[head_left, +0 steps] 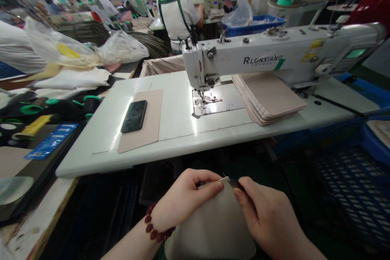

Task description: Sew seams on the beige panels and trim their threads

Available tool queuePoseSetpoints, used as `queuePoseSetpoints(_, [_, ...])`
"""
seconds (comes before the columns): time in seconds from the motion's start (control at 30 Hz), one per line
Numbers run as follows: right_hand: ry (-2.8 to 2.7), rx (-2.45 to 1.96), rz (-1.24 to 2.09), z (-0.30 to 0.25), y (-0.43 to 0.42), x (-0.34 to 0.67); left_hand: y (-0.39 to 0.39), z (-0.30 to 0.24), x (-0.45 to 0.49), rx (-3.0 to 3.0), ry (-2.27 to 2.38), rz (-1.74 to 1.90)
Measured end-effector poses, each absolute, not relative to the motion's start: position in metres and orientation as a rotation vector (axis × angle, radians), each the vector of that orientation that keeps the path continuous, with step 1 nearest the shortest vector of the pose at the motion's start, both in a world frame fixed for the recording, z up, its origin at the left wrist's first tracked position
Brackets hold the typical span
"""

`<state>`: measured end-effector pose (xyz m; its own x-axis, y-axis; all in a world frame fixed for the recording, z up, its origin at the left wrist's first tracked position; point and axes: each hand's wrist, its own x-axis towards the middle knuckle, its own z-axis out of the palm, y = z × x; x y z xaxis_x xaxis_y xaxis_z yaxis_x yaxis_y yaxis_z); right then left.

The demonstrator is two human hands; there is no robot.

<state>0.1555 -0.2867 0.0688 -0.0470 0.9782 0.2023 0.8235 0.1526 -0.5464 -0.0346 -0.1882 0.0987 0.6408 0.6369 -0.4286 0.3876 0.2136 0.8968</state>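
In the head view, my left hand (189, 195) grasps a beige piece (213, 227) by its upper edge, thumb on the near face and fingers bent over toward the far side. The piece is at the near middle of the scene, below the near edge of the white sewing table (175, 126). My right hand (268, 209) pinches a small dark tool (236, 184) at the piece's upper right corner; my fingers cover most of it, so I cannot tell its exact kind. A short pale thread end (225, 176) sticks up from that corner. I wear a dark red bead bracelet (155, 233) on my left wrist.

On the table's left part, a black phone (134, 116) lies on a flat pinkish-beige panel (154, 115). The sewing machine (234, 57) stands along the table's far side, and a stack of similar panels (271, 95) lies to the right of its needle. Left of the table are black spools (91, 105) with green ends and a blue packet (51, 141). Far beyond, a person (175, 14) in a white top faces away.
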Motion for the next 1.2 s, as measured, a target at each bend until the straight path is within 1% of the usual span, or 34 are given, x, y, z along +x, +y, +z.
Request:
queuePoseSetpoints(0.33, [-1.854,-1.7,0.317,0.062,-0.288,0.148,-0.187,0.099,-0.036,1.382,0.916,0.203])
queuePoseSetpoints(0.4, [-1.816,-1.674,0.401,0.062,-0.289,0.146,-0.188,0.098,-0.035,1.377,0.909,0.195])
queuePoseSetpoints(0.53, [-1.65,-1.591,0.715,0.064,-0.287,0.144,-0.194,0.094,-0.03,1.422,0.819,0.127])
queuePoseSetpoints(0.8, [-1.521,-1.678,0.781,0.072,-0.286,0.16,-0.192,0.098,-0.031,1.413,0.867,0.152])
queuePoseSetpoints(0.87, [-1.576,-1.694,0.74,0.071,-0.288,0.161,-0.19,0.1,-0.033,1.414,0.882,0.162])
queuePoseSetpoints(1.07, [-1.851,-1.684,0.467,0.071,-0.292,0.156,-0.19,0.104,-0.035,1.459,0.916,0.208])
queuePoseSetpoints(1.2, [-1.879,-1.694,0.369,0.071,-0.294,0.153,-0.192,0.105,-0.036,1.468,0.915,0.225])
